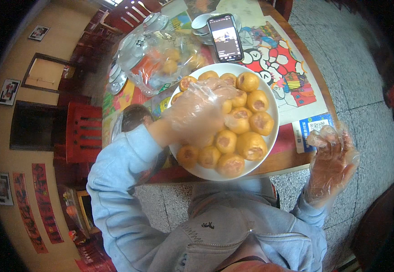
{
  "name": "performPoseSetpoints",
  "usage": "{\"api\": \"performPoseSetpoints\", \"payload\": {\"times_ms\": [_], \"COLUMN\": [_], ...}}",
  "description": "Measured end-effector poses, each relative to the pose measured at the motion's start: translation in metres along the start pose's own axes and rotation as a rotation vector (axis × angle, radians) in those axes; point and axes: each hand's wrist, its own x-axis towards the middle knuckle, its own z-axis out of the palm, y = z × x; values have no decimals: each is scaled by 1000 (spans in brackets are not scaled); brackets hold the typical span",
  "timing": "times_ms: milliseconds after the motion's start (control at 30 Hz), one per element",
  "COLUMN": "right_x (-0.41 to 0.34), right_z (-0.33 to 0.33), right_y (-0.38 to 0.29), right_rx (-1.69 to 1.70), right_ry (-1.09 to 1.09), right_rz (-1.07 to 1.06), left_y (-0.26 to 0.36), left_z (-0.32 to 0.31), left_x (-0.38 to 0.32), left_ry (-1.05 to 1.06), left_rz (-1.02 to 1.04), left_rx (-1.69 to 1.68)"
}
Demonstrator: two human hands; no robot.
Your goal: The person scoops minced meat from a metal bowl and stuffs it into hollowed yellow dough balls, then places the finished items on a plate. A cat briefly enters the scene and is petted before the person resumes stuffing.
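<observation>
A round white plate (274, 136) holds many round golden puffs (248, 81) with pinkish filling at their openings. Above its left half is my left hand (203, 102) in a clear plastic glove, palm down, fingers bent over the puffs near the far rim. Its fingertips are partly hidden, so whether it grips a puff cannot be told. My right hand (332, 159), gloved too, is raised off the table's right edge, fingers apart and slightly bent, with nothing in it. Behind the plate lies a clear plastic bag (146, 64) with more golden puffs inside.
A lit phone (225, 39) leans on stacked bowls (201, 25) beyond the plate. A dark round bowl (137, 117) is partly under my left forearm. More dishes (116, 80) stand at the far left. A card with a printed code (312, 131) lies near the right edge. A red chair (84, 132) stands left.
</observation>
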Motion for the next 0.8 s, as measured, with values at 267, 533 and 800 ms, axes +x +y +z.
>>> {"api": "performPoseSetpoints", "payload": {"times_ms": [267,533,800], "right_x": [-1,7,-9], "right_z": [4,36,87], "right_y": [-3,-7,9], "right_rx": [-95,100,241], "right_ry": [25,-228,-384], "right_rz": [-10,-65,140], "left_y": [6,3,61], "left_z": [-8,-53,-91], "left_x": [5,-46,-203], "left_ry": [-77,301,1179], "left_rz": [-87,-498,-750], "left_rx": [-218,-729,-1445]}}
